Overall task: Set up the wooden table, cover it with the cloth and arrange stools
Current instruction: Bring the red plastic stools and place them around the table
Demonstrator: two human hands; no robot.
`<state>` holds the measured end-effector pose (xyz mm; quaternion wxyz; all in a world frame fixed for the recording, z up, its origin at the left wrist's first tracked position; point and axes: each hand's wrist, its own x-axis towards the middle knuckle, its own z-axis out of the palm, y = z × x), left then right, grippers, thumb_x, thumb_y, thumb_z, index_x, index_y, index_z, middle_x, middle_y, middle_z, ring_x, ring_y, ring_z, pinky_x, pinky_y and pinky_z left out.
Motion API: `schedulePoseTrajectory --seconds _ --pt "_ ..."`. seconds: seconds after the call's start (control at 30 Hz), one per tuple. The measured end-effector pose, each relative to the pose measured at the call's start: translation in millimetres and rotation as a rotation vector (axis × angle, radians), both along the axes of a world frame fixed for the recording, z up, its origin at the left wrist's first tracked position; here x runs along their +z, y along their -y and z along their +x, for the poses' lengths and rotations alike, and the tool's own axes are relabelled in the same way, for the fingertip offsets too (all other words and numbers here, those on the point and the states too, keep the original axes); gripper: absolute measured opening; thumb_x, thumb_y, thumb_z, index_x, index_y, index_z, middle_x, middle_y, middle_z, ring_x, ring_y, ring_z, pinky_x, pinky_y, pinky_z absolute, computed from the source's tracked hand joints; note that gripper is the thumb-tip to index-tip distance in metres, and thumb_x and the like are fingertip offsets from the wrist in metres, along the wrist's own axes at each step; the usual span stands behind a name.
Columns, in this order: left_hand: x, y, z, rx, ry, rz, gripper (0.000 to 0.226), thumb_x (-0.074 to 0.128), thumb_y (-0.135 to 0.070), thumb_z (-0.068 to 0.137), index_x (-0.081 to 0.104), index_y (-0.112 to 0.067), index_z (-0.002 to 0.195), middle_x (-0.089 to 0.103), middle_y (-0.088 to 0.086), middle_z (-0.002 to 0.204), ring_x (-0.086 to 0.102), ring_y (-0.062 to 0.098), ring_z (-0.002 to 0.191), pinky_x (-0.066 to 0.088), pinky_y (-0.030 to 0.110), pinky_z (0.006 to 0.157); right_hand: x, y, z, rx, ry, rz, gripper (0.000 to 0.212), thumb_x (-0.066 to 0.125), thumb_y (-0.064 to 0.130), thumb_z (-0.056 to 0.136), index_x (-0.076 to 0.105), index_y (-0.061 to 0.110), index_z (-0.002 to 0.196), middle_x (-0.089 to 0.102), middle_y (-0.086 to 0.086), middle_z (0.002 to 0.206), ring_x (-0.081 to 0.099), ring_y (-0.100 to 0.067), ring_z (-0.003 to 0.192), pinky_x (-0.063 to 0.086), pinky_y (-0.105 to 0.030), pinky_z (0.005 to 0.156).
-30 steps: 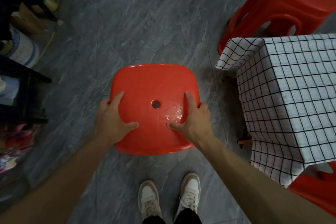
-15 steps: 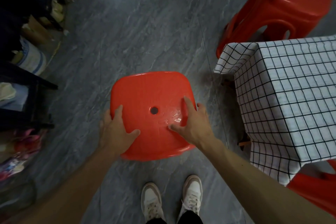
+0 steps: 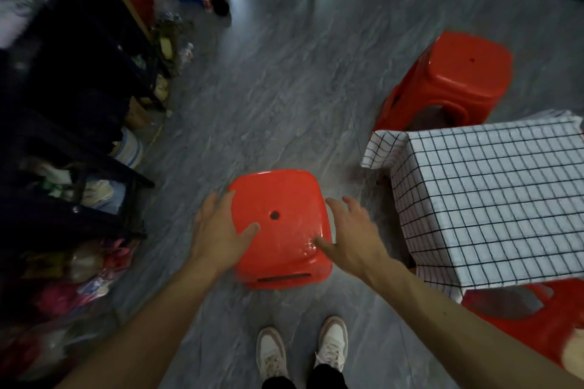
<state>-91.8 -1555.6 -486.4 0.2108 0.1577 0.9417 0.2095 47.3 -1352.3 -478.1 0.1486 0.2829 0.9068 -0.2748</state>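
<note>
I see a red plastic stool (image 3: pixel 278 224) standing upright on the grey floor (image 3: pixel 268 104), just ahead of my white sneakers (image 3: pixel 301 350). My left hand (image 3: pixel 219 230) rests flat on the stool's left edge, fingers straight and the thumb lying on the seat near its centre hole. My right hand (image 3: pixel 352 235) sits at the stool's right edge with fingers spread and relaxed, the thumb tip touching the seat; neither hand is curled round anything. To the right of this stool stands the surface, draped in a white cloth with a black grid (image 3: pixel 486 199), one corner of it hanging folded toward the stool. Beyond the covered surface, farther from the near stool, a second red stool (image 3: pixel 452 82) stands upright. Another red stool (image 3: pixel 534 322) pokes out from under the cloth's near edge, to the right of the stool at my hands. Left of that stool, dark racks with blurred clutter (image 3: pixel 69 142) line the floor
</note>
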Motion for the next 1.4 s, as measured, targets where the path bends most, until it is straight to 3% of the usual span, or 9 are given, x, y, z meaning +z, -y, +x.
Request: schedulePoseTrajectory --seconds 0.3,0.43,0.53,0.67,0.9,1.0,1.13,1.23,1.4 --pt "140 -34 72 -0.112 -0.085 0.112 0.076 0.071 -0.043 0.082 0.039 -0.019 0.147 0.028 0.019 0.156 0.024 0.033 0.145 0.020 0.040 0.119 153 16 61 -0.100 -0.157 0.072 0.081 0.065 0.055 0.081 0.032 0.023 0.147 0.032 -0.011 0.151 0.038 -0.033 0.134 0.042 -0.054 0.103" --pt "168 -33 110 -0.283 -0.139 0.152 0.070 0.070 -0.041 0.084 0.043 -0.015 0.144 0.037 0.020 0.151 0.026 0.031 0.144 0.018 0.038 0.119 188 36 109 -0.186 -0.213 0.104 0.089 0.046 0.071 0.068 0.037 0.025 0.144 0.041 -0.008 0.143 0.042 -0.030 0.129 0.045 -0.052 0.100" --pt "179 -30 138 -0.393 -0.154 0.169 0.068 0.071 -0.041 0.083 0.046 -0.015 0.141 0.042 0.016 0.147 0.034 0.032 0.139 0.021 0.036 0.115 207 53 152 -0.263 -0.204 0.116 0.084 0.059 0.062 0.074 0.034 0.025 0.146 0.039 -0.009 0.144 0.042 -0.031 0.129 0.044 -0.053 0.101" --pt "195 -35 187 -0.515 -0.140 0.191 0.066 0.071 -0.043 0.081 0.050 -0.016 0.137 0.048 0.012 0.141 0.042 0.032 0.131 0.028 0.036 0.111 226 65 220 -0.386 -0.236 0.149 0.082 0.070 0.046 0.080 0.030 0.024 0.148 0.038 -0.012 0.145 0.043 -0.031 0.129 0.043 -0.051 0.104" --pt "215 -56 306 -0.709 -0.150 0.234 0.067 0.072 -0.042 0.082 0.050 -0.013 0.138 0.050 0.010 0.139 0.045 0.030 0.129 0.034 0.039 0.109 249 51 354 -0.565 -0.282 0.248 0.082 0.069 0.044 0.082 0.029 0.024 0.150 0.028 -0.016 0.152 0.032 -0.036 0.138 0.038 -0.054 0.108" --pt "210 -73 363 -0.777 -0.131 0.229 0.068 0.071 -0.043 0.082 0.048 -0.015 0.139 0.048 0.008 0.141 0.043 0.028 0.131 0.035 0.039 0.109 251 37 424 -0.688 -0.331 0.269 0.079 0.071 0.043 0.080 0.034 0.022 0.147 0.031 -0.016 0.151 0.035 -0.036 0.136 0.039 -0.049 0.108" --pt "207 -106 453 -0.815 -0.150 0.214 0.064 0.073 -0.039 0.082 0.052 -0.012 0.135 0.053 0.008 0.136 0.045 0.026 0.129 0.030 0.037 0.109 239 11 532 -0.770 -0.341 0.246 0.079 0.072 0.045 0.076 0.038 0.023 0.144 0.037 -0.013 0.145 0.040 -0.033 0.131 0.039 -0.049 0.107" --pt "205 -130 523 -0.788 -0.119 0.246 0.058 0.075 -0.037 0.080 0.057 -0.010 0.129 0.059 0.008 0.125 0.051 0.027 0.120 0.035 0.037 0.105 229 -10 600 -0.822 -0.355 0.211 0.084 0.065 0.053 0.070 0.036 0.027 0.144 0.037 -0.010 0.145 0.038 -0.034 0.132 0.039 -0.053 0.106" --pt "194 -155 626 -0.798 -0.031 0.215 0.064 0.073 -0.039 0.081 0.052 -0.013 0.136 0.054 0.005 0.135 0.046 0.024 0.128 0.037 0.037 0.109 221 -37 682 -0.822 -0.287 0.174 0.080 0.071 0.051 0.074 0.037 0.028 0.142 0.037 -0.011 0.144 0.038 -0.034 0.131 0.040 -0.052 0.106"
